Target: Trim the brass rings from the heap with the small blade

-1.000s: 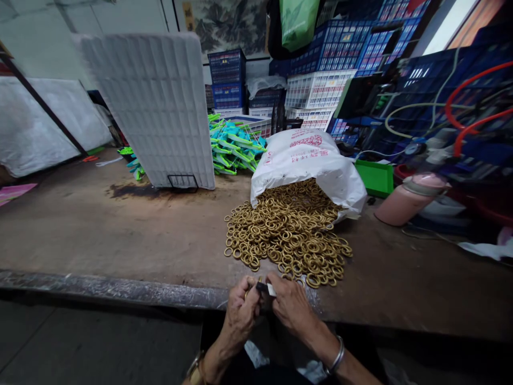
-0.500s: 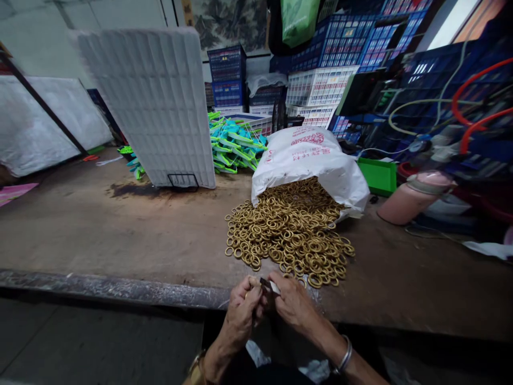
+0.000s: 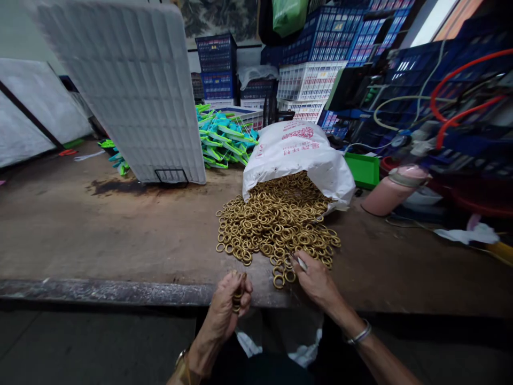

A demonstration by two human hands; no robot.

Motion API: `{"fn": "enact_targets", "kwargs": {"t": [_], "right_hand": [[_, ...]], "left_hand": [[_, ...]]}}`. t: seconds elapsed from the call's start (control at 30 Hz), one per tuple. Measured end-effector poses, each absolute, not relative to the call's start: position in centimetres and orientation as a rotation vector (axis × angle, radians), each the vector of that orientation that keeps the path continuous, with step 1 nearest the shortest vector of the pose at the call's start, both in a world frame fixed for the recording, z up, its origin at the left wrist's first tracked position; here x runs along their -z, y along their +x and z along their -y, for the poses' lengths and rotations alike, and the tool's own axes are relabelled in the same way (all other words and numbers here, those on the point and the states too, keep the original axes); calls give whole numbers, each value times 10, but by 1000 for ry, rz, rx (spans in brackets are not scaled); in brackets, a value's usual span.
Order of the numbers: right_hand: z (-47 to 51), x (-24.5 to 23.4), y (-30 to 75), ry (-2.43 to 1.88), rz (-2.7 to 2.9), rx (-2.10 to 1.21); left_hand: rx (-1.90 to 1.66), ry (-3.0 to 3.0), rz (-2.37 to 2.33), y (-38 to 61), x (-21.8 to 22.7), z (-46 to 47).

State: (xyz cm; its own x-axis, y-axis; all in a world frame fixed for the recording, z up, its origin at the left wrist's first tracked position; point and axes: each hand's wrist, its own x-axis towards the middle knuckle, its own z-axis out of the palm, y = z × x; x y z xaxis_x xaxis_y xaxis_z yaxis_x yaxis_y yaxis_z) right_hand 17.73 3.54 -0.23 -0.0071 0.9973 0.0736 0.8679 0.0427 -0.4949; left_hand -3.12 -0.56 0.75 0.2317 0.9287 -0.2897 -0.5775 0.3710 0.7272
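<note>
My left hand [image 3: 231, 300] is closed around a few gold-coloured rings [image 3: 237, 300], just above the front edge of the table. To its right, my right hand [image 3: 318, 280] grips a small knife-like tool [image 3: 301, 263] with a pale side; its exact kind is hard to make out. That hand reaches to the front of a heap of gold-coloured rings [image 3: 276, 227], with its fingertips at the rings. The heap spills from the mouth of a white woven sack [image 3: 298, 149] with red print, which lies on its side.
On the wooden table [image 3: 120, 235] stands a tall white ribbed panel [image 3: 132, 96] in a wire stand. Behind are green and blue plastic parts [image 3: 226, 139] and stacked crates [image 3: 310, 80]. A green tray [image 3: 363, 170] and a pink bottle [image 3: 395, 190] sit right of the sack.
My hands have moved apart. The right hand, with the tool, has gone forward and right to the ring heap. My left hand has shifted slightly left. The view has turned a little right.
</note>
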Motion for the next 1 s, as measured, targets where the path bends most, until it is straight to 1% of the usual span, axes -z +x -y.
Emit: {"fn": "enact_targets", "kwargs": {"t": [0.17, 0.27, 0.37, 0.57, 0.67, 0.77, 0.9, 1.0], "right_hand": [[-15, 16, 176, -1761, 2068, -498], [-7, 20, 165, -1704, 2164, -446], [-7, 19, 158, -1741, 2203, -389], [-10, 13, 157, -1830, 2159, -435], [-10, 15, 153, -1780, 2068, -540], [-10, 15, 145, -1638, 1933, -712], [-9, 6, 133, -1456, 1843, -906], [-9, -1, 126, -1398, 1800, -998]], "left_hand": [[-1112, 495, -751, -30, -4, 4], [-1084, 451, -718, -31, -3, 2], [-1046, 381, -685, -34, 0, 1], [-1039, 286, -739, -30, 6, 3], [-1004, 390, -817, -21, 5, 5], [-1004, 523, -894, -12, 7, 6], [-1019, 707, -969, -7, 10, 6], [-984, 797, -1031, -8, 8, 6]]}}
